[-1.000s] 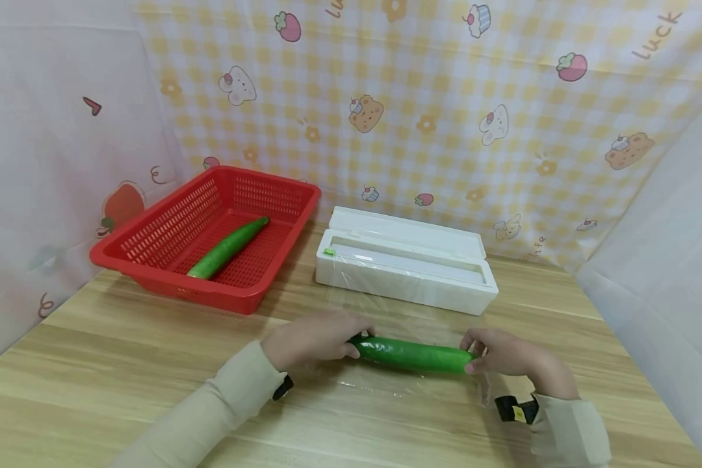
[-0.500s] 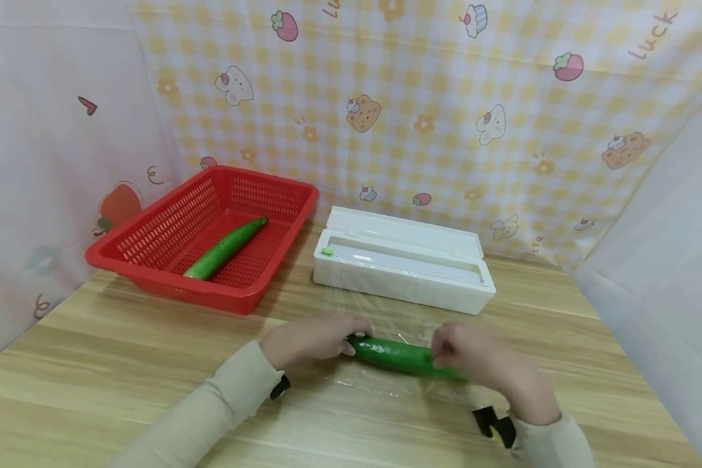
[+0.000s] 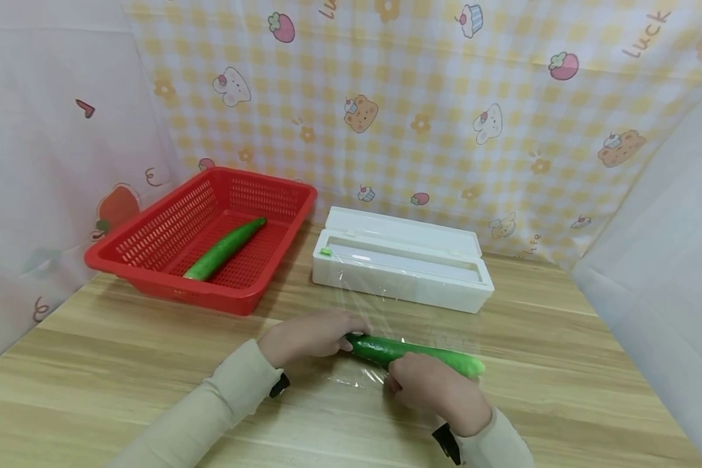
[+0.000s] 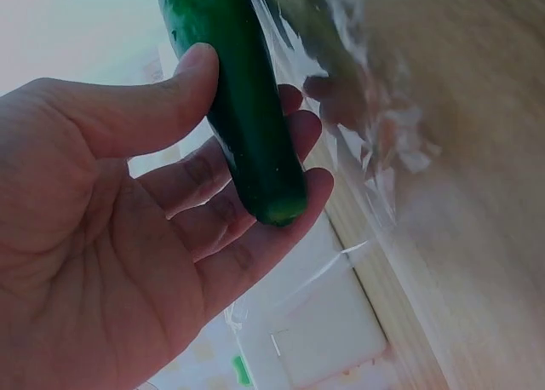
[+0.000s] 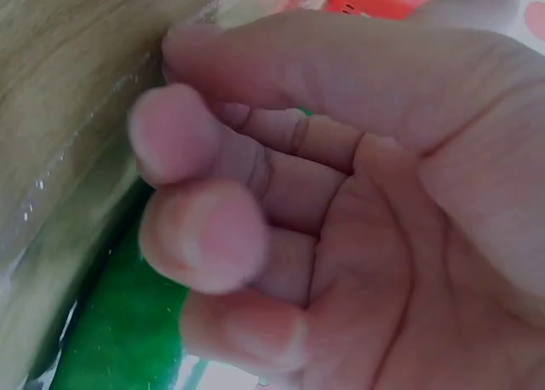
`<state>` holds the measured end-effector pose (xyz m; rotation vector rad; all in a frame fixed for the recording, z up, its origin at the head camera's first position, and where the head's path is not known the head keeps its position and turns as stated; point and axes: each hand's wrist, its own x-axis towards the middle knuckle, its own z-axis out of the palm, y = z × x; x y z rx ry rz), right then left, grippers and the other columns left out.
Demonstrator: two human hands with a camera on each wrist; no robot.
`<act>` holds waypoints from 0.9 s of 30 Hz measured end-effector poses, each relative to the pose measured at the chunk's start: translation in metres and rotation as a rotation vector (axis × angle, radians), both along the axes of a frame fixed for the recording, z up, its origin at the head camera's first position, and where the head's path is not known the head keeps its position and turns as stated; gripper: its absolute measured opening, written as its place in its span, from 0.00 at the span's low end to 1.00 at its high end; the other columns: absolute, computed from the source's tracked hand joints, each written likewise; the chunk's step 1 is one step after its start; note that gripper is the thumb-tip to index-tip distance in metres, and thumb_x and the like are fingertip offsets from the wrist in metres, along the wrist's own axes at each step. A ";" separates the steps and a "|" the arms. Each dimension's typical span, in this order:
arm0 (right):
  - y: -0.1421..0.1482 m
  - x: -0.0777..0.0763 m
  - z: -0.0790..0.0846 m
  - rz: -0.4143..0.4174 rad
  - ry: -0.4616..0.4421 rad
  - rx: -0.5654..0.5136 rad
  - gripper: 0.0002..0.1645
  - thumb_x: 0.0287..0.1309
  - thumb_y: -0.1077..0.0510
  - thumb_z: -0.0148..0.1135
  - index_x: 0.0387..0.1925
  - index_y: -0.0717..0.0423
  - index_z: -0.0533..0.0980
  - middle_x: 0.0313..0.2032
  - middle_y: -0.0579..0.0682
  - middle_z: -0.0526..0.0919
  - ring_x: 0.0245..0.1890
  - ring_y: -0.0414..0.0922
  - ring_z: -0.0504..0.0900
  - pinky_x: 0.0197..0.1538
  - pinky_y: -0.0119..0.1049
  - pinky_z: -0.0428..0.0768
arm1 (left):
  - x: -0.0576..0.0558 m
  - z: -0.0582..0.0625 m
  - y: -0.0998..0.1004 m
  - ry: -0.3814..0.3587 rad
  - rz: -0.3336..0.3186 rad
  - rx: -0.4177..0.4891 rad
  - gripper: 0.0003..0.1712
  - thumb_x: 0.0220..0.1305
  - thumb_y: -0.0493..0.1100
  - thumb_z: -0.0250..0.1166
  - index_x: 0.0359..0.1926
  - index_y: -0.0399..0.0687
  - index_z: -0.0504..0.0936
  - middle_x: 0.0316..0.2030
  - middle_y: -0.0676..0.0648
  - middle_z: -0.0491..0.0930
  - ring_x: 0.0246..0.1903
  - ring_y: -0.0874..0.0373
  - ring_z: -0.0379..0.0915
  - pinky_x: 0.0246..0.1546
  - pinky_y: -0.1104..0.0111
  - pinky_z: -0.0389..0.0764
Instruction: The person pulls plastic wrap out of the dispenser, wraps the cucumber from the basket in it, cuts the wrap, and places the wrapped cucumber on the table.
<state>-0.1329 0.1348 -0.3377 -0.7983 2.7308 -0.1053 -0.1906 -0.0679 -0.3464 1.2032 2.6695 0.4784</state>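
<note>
In the head view a green cucumber (image 3: 450,359) lies crosswise over a sheet of clear plastic wrap (image 3: 351,376). My left hand (image 3: 312,339) holds its dark end. The left wrist view shows the thumb on one side of the cucumber (image 4: 247,109) and the fingers behind it, with wrinkled wrap (image 4: 366,143) alongside. My right hand (image 3: 424,383) is in front of the cucumber's middle, at the wrap's near edge. Its fingers (image 5: 204,237) are curled, thumb close to the index fingertip; whether they pinch the wrap I cannot tell.
Behind the cucumber stands a white wrap dispenser (image 3: 400,292), lid up, a green slider (image 3: 325,251) at its left end; the wrap stretches from it. A red basket (image 3: 187,289) at left holds another cucumber (image 3: 225,250). Patterned cloth (image 3: 421,84) hangs behind the wooden table (image 3: 152,364).
My right hand has let go of the cucumber's right end and moved left and nearer to me, to the wrap's front edge. The left hand keeps its hold on the other end.
</note>
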 end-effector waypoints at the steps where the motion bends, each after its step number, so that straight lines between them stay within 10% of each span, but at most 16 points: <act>1: 0.000 0.000 0.000 0.001 0.004 0.002 0.13 0.47 0.65 0.61 0.16 0.49 0.70 0.18 0.41 0.69 0.19 0.37 0.65 0.24 0.30 0.66 | 0.000 0.000 0.000 -0.004 0.008 -0.002 0.19 0.61 0.37 0.61 0.53 0.54 0.76 0.44 0.54 0.79 0.44 0.61 0.72 0.49 0.67 0.74; 27: -0.001 -0.001 -0.001 -0.025 -0.036 0.019 0.13 0.39 0.64 0.61 0.12 0.48 0.68 0.16 0.41 0.67 0.17 0.37 0.62 0.21 0.30 0.63 | 0.002 0.004 -0.001 0.019 0.047 -0.046 0.22 0.64 0.37 0.58 0.58 0.56 0.74 0.52 0.49 0.74 0.53 0.55 0.68 0.55 0.62 0.72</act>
